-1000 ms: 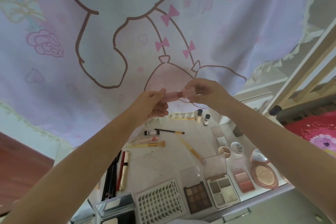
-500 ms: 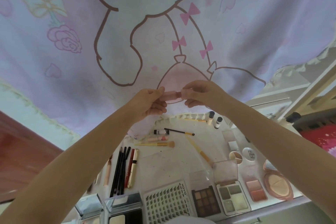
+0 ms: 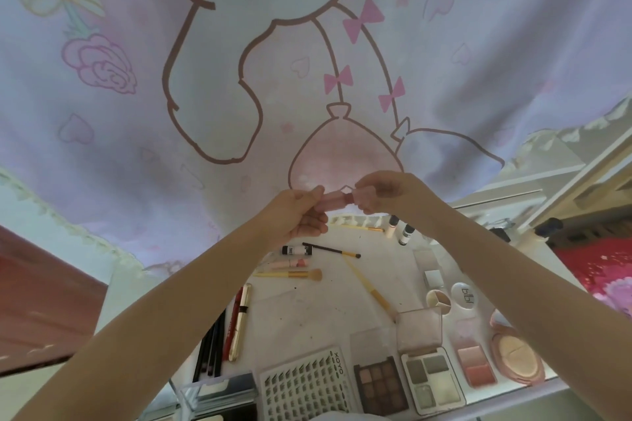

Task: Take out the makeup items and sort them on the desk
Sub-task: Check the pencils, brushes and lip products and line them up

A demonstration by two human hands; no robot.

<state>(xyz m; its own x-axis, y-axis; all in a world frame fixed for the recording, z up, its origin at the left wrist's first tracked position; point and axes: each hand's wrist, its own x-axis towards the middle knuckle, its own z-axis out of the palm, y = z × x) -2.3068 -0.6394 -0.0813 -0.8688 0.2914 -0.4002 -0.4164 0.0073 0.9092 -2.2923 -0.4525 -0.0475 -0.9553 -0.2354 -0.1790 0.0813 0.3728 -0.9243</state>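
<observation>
Both my hands hold one small pink lipstick tube in the air above the white desk. My left hand pinches the tube's body. My right hand grips its pink cap end, and a dark red band shows between the two parts. Below on the desk lie sorted makeup items: dark pencils, a gold tube, yellow-handled brushes, eyeshadow palettes, a lash tray, a blush palette and a round powder compact.
A pale curtain with a cartoon print hangs right behind my hands. Small bottles stand at the desk's back. A clear box sits at the front left. A wooden frame and a red cushion lie to the right.
The view has shifted, so the desk items appear further right. My hands stay on the pink tube, and a dark red band now shows between body and cap.
</observation>
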